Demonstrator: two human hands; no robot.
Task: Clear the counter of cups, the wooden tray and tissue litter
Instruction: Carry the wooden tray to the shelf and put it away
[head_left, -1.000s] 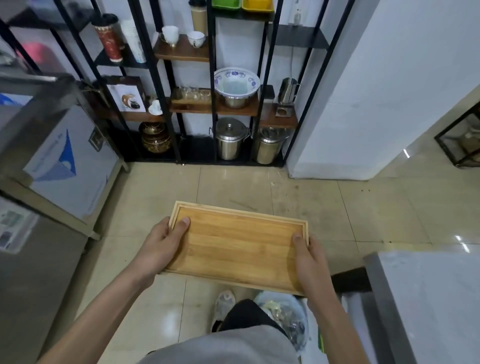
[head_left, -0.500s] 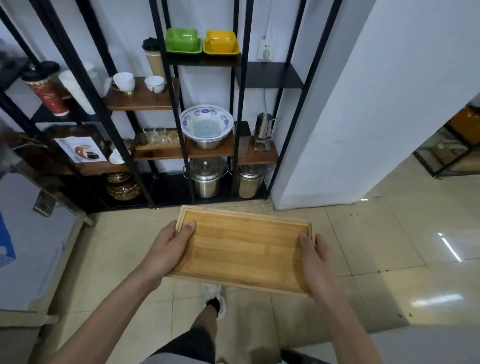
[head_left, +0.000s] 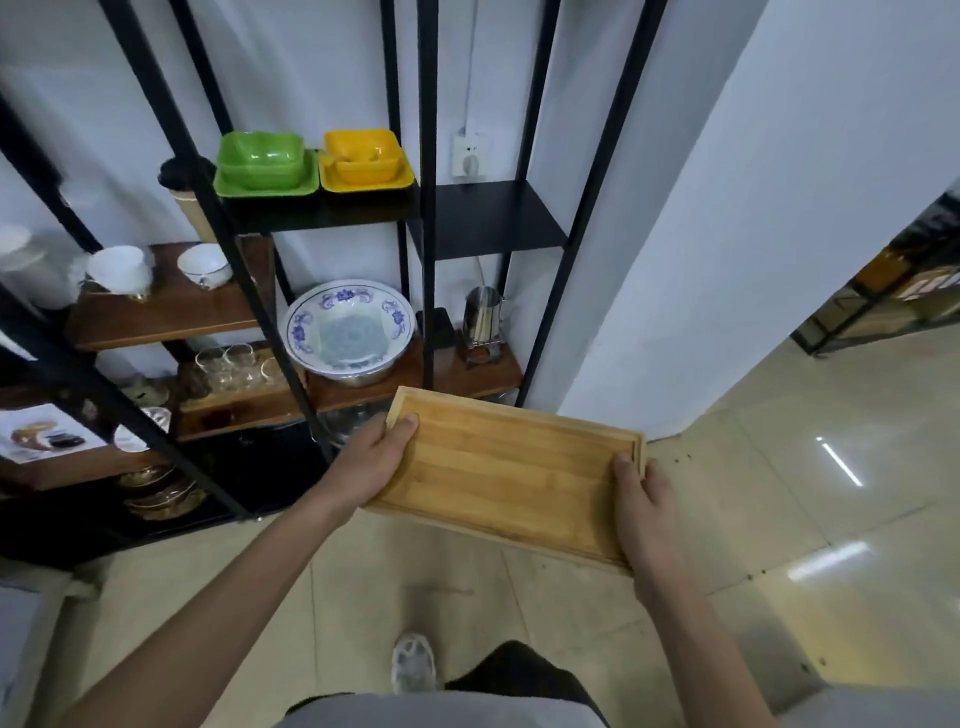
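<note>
Two hands, left (head_left: 375, 459) and right (head_left: 642, 503), grip one wooden tray (head_left: 511, 470).

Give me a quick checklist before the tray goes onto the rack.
1. Grip on wooden tray: left hand and right hand each hold a short end. Ok.
2. Tray empty: bare. Ok.
3. Tray level: tilted, right end lower. Not ok.
4. Free spot: black metal shelf is bare. Ok.
5. Wooden shelf: blue-patterned bowl and steel pitcher occupy it. Not ok.
6. Tray fits the black shelf: cannot tell.
</note>
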